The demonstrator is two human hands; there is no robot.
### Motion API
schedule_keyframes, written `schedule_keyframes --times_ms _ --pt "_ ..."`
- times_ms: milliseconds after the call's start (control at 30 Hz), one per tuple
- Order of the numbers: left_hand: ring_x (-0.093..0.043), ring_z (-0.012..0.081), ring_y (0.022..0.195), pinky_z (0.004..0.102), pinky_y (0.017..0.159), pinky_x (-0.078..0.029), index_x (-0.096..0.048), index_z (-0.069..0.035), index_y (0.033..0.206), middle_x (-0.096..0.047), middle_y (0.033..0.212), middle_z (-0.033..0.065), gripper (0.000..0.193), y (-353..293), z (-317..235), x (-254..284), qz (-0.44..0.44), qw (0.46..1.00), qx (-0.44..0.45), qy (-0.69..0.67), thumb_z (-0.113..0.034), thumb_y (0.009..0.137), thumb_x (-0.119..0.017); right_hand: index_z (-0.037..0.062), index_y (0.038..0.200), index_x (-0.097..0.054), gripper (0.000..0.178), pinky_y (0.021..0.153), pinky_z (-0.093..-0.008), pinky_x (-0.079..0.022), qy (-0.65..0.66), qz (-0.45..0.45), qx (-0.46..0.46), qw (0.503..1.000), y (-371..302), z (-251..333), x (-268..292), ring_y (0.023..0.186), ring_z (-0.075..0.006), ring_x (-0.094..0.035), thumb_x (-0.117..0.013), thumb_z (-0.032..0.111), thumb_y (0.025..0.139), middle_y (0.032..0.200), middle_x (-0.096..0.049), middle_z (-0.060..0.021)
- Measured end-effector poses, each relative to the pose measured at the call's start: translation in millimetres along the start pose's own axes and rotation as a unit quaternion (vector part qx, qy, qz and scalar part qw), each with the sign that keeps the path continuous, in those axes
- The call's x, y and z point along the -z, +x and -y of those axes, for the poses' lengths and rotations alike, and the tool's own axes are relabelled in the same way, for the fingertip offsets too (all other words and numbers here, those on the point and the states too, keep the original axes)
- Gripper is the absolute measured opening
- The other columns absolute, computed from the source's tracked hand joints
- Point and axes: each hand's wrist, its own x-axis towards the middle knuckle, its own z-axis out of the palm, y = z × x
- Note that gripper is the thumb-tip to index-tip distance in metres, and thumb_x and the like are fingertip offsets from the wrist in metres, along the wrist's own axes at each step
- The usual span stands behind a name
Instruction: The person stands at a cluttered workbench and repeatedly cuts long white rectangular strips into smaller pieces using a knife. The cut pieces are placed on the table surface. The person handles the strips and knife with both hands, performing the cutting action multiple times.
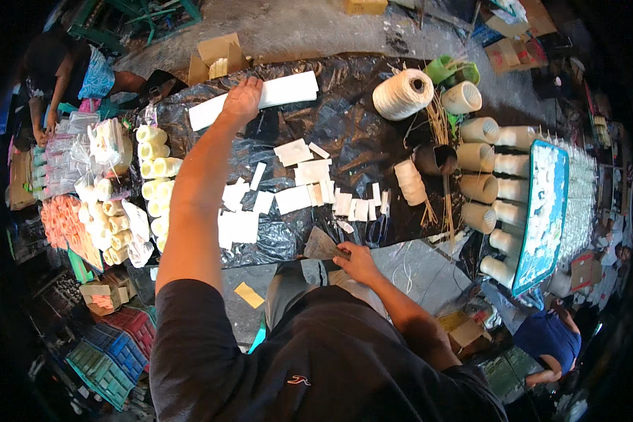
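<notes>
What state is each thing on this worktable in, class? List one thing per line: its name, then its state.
left hand: stretched out, pressing on the long white strip
long white strip: flat on the black sheet
right hand: gripping the scraper blade
scraper blade: held at the table's near edge
small white cut pieces: scattered flat
big white twine spool: lying on its side
black sheet: spread out, crinkled

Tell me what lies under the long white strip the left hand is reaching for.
Crinkled black plastic sheet lies under the long white strip. The left hand covers the strip's middle, and the table beneath the sheet is hidden.
</notes>
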Motion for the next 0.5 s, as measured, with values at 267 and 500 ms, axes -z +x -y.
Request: schedule_keyframes --times_ms 267,500 --pt "-0.062 0.0385 0.115 0.0476 0.097 -0.053 -0.052 -0.001 0.127 -0.062 0.118 0.0216 0.056 -13.7 6.2 13.5 -0.039 0.997 -0.049 -0.034 -0.009 0.075 -0.071 0.0051 0.121 -0.068 0.047 0.09 -0.0481 -0.054 -0.058 -0.021 0.031 0.998 12.8 1.1 4.9 0.101 -0.0418 -0.069 -0.078 0.031 0.084 0.108 -0.072 -0.0218" --pt "-0.069 0.0417 0.096 0.0495 0.087 -0.055 -0.052 -0.001 0.127 -0.069 0.102 0.0257 0.063 -52.3 -1.6 100.0 -0.023 0.986 -0.069 -0.147 -0.019 0.072 -0.078 -0.0014 0.116 -0.066 0.047 0.085 -0.0505 -0.054 -0.025 -0.071 -0.002 0.997 54.4 26.4 -31.0 0.097 -0.0435 -0.069 -0.077 0.032 0.086 0.099 -0.071 -0.0258"
